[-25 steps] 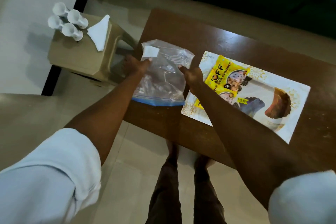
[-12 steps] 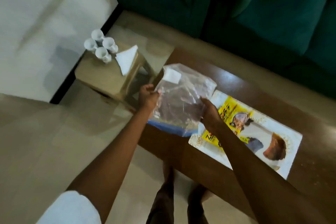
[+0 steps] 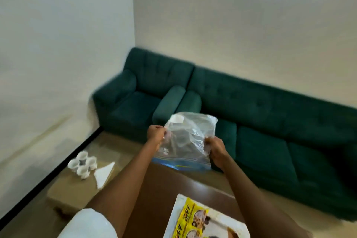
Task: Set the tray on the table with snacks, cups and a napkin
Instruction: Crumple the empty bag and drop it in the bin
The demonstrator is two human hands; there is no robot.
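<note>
left hand [image 3: 155,134] and right hand [image 3: 216,150] each pinch one side of clear zip bag [image 3: 185,141] mid-frame; tray [image 3: 179,207] with yellow snack packs [image 3: 186,218] bottom centre

- bag [image 3: 185,141]: clear plastic, blue zip strip on the lower edge, white patch at the top corner
- cups [image 3: 82,163]: white
- napkin [image 3: 103,174]: white
- stool [image 3: 71,195]: tan
- table [image 3: 164,189]: dark brown, glossy
- tray [image 3: 224,218]: white; any pattern too blurred to tell
- packet [image 3: 186,216]: yellow, black letters, brown picture panels
- sofa [image 3: 270,121]: dark green, plain
- walls [image 3: 231,25]: off-white
- floor [image 3: 116,145]: beige
- skirting [image 3: 48,177]: black
- sleeve [image 3: 90,224]: white
</note>
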